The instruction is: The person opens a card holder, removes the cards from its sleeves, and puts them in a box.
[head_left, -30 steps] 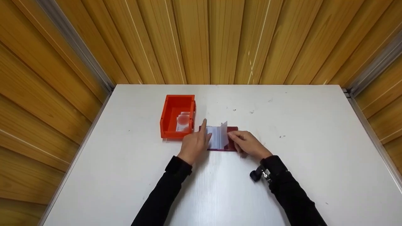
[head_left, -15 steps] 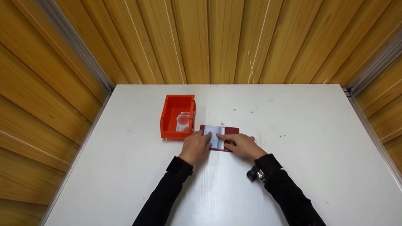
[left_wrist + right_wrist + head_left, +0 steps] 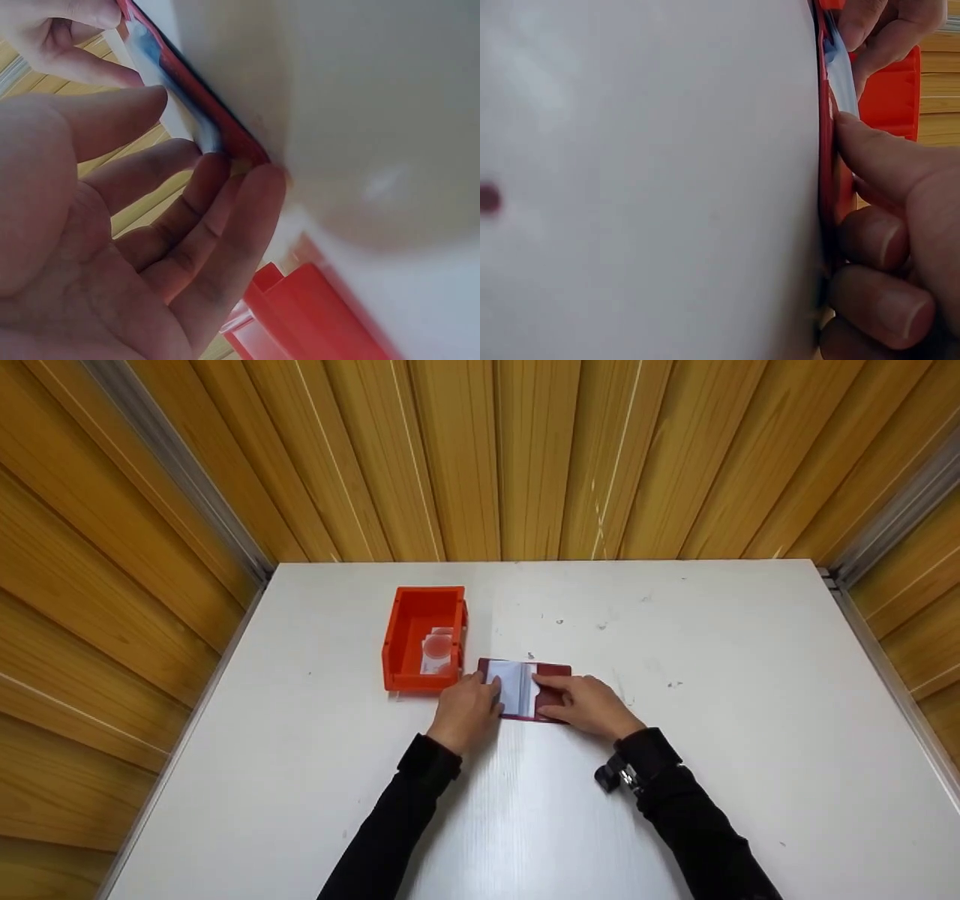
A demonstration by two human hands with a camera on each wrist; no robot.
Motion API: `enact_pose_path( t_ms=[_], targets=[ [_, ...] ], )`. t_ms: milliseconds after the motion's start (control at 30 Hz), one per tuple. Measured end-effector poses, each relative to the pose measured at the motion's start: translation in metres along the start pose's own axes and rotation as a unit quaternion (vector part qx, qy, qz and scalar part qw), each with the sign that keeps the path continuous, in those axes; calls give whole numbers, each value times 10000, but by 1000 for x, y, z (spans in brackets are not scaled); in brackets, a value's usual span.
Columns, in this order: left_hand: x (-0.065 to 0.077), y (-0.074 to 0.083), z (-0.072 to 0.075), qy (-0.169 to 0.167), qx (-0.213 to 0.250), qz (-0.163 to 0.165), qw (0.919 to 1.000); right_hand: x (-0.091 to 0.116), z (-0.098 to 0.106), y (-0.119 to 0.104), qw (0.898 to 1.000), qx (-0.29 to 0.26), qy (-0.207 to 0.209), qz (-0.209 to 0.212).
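A dark red card holder [image 3: 553, 670] lies spread flat on the white table, its clear sleeves [image 3: 508, 682] on the left half. Along the sleeves' right edge shows a white strip [image 3: 529, 701]. My left hand [image 3: 463, 709] rests at the holder's left edge, fingers loosely bent and thumb apart in the left wrist view. The right hand [image 3: 589, 706] touches the white strip's edge with index finger and thumb spread apart. In the right wrist view, that thumb [image 3: 877, 154] lies along the holder, with other fingers curled below it.
An orange-red bin [image 3: 397, 637] stands just beyond my left hand, with several pale cards [image 3: 437, 649] printed with pink circles inside. Wood-patterned panels [image 3: 525, 457] wall the table [image 3: 712, 735] at the back and sides.
The raised sleeve page has come down flat to the left. My right hand went left onto the sleeves, then back slightly to their right edge. The left index finger has drawn back.
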State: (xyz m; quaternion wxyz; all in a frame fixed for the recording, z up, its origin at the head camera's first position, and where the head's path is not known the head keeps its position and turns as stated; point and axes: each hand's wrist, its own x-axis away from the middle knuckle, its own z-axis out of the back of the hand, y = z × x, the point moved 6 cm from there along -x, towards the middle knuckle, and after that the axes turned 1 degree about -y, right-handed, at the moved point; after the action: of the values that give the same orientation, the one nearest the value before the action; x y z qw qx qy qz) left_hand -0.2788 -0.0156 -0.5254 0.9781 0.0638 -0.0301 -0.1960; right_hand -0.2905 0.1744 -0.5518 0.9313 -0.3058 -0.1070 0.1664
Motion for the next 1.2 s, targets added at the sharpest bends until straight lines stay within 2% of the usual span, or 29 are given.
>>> enact_pose_path(
  t_ms=[167,400,533,733,1200],
  targets=[
    [1,1,1,63,-110,-87,9999,4,8,10,9998,55,130,-167],
    [3,-1,2,3,60,-1,10000,8,16,25,9989,-5,224,-400],
    [3,-2,2,-21,126,27,9999,8,16,26,9993,-69,181,-334],
    [2,0,6,175,120,-127,9997,7,17,29,9990,-199,213,-350],
    [0,0,5,156,54,-209,9996,7,17,32,9981,-383,153,-460]
  ],
)
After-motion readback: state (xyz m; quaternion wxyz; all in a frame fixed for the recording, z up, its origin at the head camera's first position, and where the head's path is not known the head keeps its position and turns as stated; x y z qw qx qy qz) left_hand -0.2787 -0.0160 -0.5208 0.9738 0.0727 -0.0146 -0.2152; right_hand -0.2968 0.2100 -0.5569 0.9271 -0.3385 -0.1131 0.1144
